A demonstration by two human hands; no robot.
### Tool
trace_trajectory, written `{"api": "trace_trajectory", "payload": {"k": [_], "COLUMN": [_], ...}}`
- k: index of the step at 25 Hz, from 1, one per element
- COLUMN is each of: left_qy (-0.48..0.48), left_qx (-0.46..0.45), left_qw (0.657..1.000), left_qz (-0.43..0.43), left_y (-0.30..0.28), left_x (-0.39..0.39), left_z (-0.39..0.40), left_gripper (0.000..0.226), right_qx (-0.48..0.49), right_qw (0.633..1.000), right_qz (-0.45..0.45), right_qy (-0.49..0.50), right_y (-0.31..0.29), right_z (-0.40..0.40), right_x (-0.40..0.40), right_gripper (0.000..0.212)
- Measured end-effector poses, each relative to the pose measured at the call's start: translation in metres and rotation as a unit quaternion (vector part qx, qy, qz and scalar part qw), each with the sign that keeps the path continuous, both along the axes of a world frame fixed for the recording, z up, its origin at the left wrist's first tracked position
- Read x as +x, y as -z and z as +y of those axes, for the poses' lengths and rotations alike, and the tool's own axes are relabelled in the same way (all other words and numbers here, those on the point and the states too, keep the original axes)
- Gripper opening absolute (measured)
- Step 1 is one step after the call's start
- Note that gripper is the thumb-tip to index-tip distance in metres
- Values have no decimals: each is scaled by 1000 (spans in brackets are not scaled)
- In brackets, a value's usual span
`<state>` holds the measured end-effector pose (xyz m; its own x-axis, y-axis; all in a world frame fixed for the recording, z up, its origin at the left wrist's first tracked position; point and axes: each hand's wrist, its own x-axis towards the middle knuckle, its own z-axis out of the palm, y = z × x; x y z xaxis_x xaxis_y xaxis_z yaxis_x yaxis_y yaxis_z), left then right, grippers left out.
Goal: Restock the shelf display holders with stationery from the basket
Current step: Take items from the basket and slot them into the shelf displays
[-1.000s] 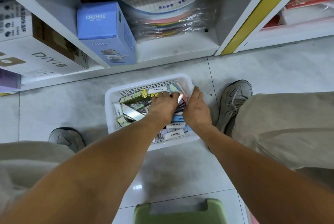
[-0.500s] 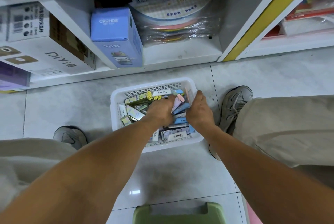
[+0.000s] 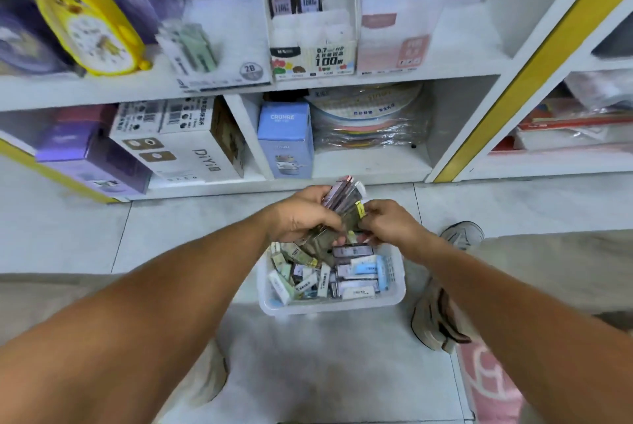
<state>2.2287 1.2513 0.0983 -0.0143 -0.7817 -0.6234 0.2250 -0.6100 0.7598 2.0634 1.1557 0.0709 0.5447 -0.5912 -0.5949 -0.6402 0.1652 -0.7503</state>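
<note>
Both hands lift a fanned bundle of slim stationery packs above the floor basket.

The left hand [image 3: 301, 214] grips the slim pink and grey card-and-plastic packs [image 3: 342, 197] at their lower ends; the right hand [image 3: 387, 223] pinches their near edge. Judged light, stiff and slippery, so the fan could slide apart; hold across the middle. The white perforated plastic basket [image 3: 394, 293] sits below; the clear display holder [image 3: 313, 46] stands on the shelf above, with open room between.

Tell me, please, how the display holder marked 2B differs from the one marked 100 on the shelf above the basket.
The 2B holder leans left; the 100 holder stands upright. The 2B holder shows greenish packs, while the 100 holder shows pink and dark packs at the back, with its front pockets looking pale and possibly empty; blur hides detail. Both sit on the same white shelf.
</note>
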Motion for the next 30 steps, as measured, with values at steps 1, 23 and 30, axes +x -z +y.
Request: {"api": "trace_trajectory", "payload": {"k": [1,23,30], "left_qy": [-3,-281,-273], "left_qx": [-10,-223,-174], "left_qw": [1000,932,946], "left_qz": [11,-45,16], "left_y": [-19,-259,-248], "left_x": [4,79,89], "left_z": [5,3,-23], "left_gripper": [45,34,21], "right_qx": [53,-300,-505], "right_qw": [998,931,860], "right_qz": [-35,-207,-30], "right_qy": [-13,18,-63], "right_y": [-21,-315,-312], "right_z": [1,-81,-110], "right_x": [4,92,112], "right_gripper": [24,20,16]}}
